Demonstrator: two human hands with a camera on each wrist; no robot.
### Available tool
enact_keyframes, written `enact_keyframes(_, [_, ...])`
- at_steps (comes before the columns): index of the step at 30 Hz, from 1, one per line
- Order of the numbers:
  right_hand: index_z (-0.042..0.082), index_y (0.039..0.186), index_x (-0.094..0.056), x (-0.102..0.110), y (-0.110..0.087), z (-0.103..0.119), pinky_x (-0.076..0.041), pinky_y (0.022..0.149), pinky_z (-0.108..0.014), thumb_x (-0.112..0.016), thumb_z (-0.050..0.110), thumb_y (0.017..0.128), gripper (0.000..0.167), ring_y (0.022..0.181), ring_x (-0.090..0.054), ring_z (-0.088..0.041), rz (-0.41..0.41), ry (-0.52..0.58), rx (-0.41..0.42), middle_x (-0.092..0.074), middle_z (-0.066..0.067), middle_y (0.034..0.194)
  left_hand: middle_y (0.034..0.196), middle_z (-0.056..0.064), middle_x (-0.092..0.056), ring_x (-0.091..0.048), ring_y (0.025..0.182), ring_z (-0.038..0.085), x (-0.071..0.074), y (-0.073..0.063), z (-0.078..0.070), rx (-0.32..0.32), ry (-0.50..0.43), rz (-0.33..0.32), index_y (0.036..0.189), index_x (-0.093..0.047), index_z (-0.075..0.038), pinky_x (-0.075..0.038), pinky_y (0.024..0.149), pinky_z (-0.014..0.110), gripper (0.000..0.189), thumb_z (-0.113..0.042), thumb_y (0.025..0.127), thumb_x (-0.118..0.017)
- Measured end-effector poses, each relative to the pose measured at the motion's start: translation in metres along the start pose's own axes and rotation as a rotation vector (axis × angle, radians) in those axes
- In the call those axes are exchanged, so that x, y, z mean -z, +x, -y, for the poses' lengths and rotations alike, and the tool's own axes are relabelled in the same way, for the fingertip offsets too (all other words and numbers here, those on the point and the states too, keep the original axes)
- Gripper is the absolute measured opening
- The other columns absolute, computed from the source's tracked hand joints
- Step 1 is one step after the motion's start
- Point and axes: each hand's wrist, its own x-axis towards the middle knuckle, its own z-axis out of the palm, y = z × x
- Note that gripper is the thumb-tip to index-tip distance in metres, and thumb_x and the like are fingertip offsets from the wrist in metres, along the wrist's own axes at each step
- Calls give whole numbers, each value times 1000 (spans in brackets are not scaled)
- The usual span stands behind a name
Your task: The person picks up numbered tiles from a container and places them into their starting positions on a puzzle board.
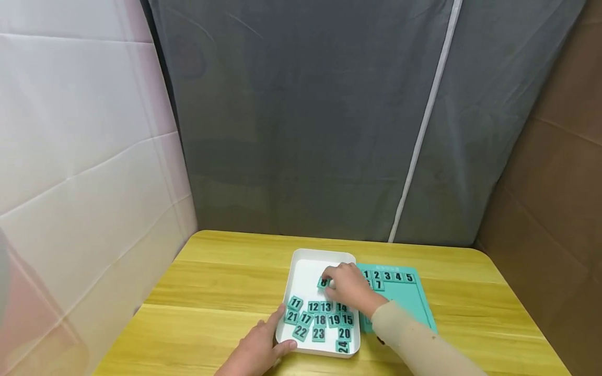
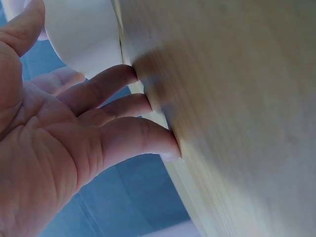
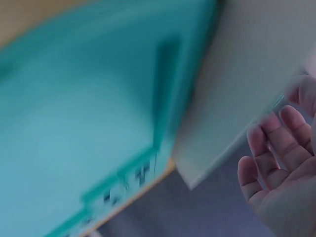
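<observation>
At lower centre, I'm resting the left hand [image 1: 257, 345], fingers loosely spread, against the smooth white tray [image 1: 303, 279]. Square teal tiles [image 1: 320, 319], reading 11 through 24, are lying inside; above them, my right hand [image 1: 351, 288] is pinching tile 8 [image 1: 322, 285]. Right of centre, the flat teal board [image 1: 410, 302] is showing 1–5 and 7. Grey cloth [image 1: 291, 130] is hanging beyond.
</observation>
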Motion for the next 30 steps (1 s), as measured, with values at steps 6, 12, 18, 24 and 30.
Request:
enact_keyframes(6, [15, 134, -70, 33, -21, -54, -57, 106, -53, -82, 22, 96, 41, 117, -71, -29, -103, 112, -146, -79, -4, 122, 146, 32, -62, -48, 143, 62, 0, -1, -2, -14, 10, -14, 166, -38, -10, -39, 108, 82, 93, -46, 93, -81])
enact_keyframes(12, [9, 131, -70, 38, -53, -111, -60, 98, -54, -84, 15, 93, 41, 110, -73, -32, -122, -4, -158, -80, -8, 116, 144, 35, -62, -49, 141, 63, 4, -3, 0, -7, 28, -21, 166, -37, -9, -41, 106, 82, 94, -45, 92, -82])
enact_keyframes(18, [11, 123, -74, 31, -71, -124, -61, 93, -53, -89, 13, 87, 39, 101, -71, -31, -117, -156, -39, -80, -3, 105, 143, 33, -64, -50, 140, 63, 6, -5, 3, -35, 35, -32, 166, -37, -8, -42, 107, 80, 94, -45, 92, -81])
enact_keyframes(24, [11, 125, -73, 28, -76, -123, -60, 93, -53, -89, 11, 86, 41, 103, -71, -33, -115, -207, -32, -79, -4, 106, 143, 33, -64, -49, 140, 64, 7, -7, 3, -37, 34, -31, 166, -38, -8, -42, 108, 80, 93, -44, 92, -82])
enact_keyframes(30, [10, 127, -73, 28, -76, -120, -60, 95, -54, -89, 10, 87, 43, 104, -71, -35, -75, -219, -40, -78, -10, 111, 143, 33, -64, -48, 141, 65, 7, -8, 3, -40, 31, -30, 166, -38, -7, -41, 109, 79, 93, -44, 93, -82])
